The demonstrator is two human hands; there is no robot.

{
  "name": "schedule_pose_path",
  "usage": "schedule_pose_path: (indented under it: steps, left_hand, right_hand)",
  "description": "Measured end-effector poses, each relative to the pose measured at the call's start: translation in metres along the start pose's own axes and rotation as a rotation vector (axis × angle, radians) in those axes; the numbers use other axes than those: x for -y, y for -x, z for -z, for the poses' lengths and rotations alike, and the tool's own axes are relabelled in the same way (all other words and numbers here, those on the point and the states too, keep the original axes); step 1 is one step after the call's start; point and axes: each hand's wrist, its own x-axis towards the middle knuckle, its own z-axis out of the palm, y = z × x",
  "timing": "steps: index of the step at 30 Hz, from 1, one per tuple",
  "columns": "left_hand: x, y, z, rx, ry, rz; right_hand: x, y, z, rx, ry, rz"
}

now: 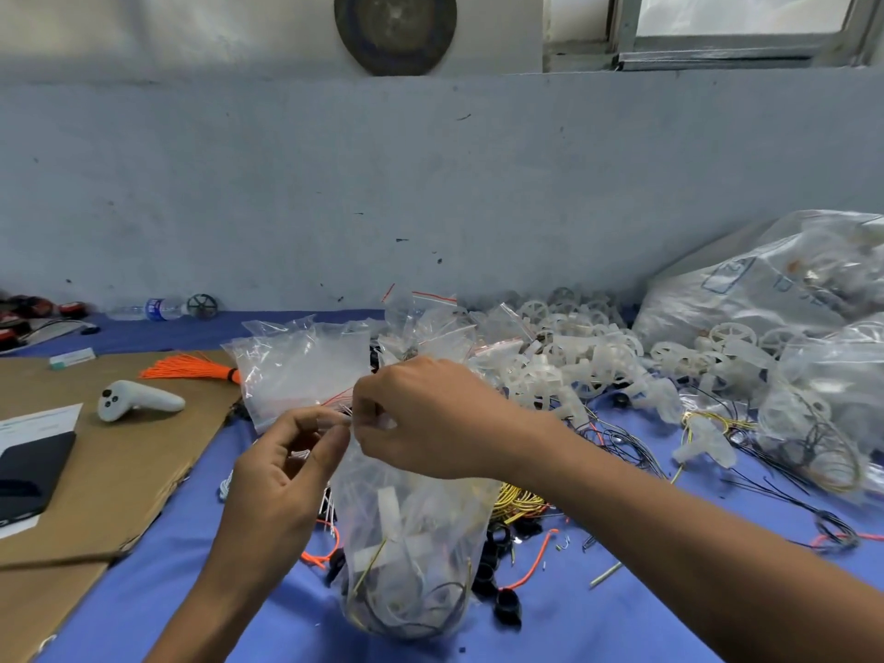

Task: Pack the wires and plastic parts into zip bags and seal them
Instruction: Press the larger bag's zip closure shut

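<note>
A clear zip bag [406, 557] stands upright on the blue cloth at centre front, filled with wires and white plastic parts. My left hand [282, 476] pinches the left end of the bag's top edge. My right hand [430, 418] pinches the same edge just to the right, its fingers curled over the seal. A heap of white plastic wheels [588, 356] lies behind to the right. Loose black wires [775, 490], yellow wires [519, 500] and orange wires [535, 562] lie around the bag. Empty zip bags [301, 361] are piled behind my hands.
A brown cardboard sheet [119, 471] covers the left side, with a white controller [138, 400], a black phone [28, 471] and an orange wire bundle [191, 367] on it. Large filled plastic bags [784, 289] stand at the right. A water bottle [153, 308] lies by the wall.
</note>
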Motion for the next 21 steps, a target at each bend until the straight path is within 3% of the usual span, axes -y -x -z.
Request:
schedule_pose_path:
  steps: [7, 21]
  left_hand:
    - [0.0006, -0.0031, 0.0014, 0.001, -0.092, -0.019]
    - [-0.0086, 0.0049, 0.0031, -0.001, -0.048, -0.016]
  right_hand:
    - [-0.0013, 0.0022, -0.0039, -0.048, 0.066, 0.031]
    - [0.0036, 0.0044, -0.0078, -0.079, 0.118, 0.089]
